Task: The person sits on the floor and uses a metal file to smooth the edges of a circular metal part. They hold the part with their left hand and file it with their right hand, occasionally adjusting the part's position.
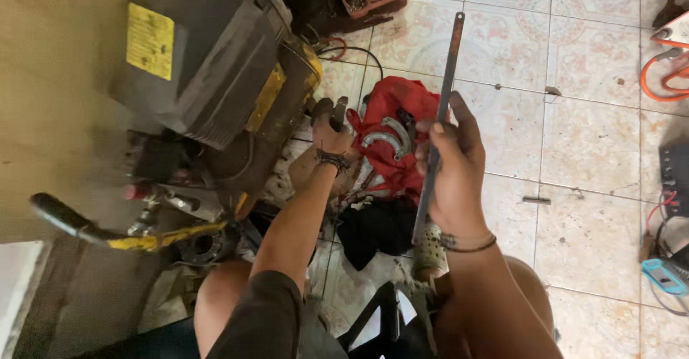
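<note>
Two hands busy, both over the tiled floor (588, 136). Far left, a grimy grey-and-yellow machine (215, 64) lies tipped toward the floor's left edge, partly stripped by the look of it. Left hand (329, 133) is closed around a small dark tool (339, 111) right against the machine's side. A red cloth (393, 133) with curved metal parts lies between the hands. Right hand (448, 161) grips a long flat metal bar (441, 108), dull grey, slanting upward. Work seems mid-way: loose parts out, nothing reassembled.
</note>
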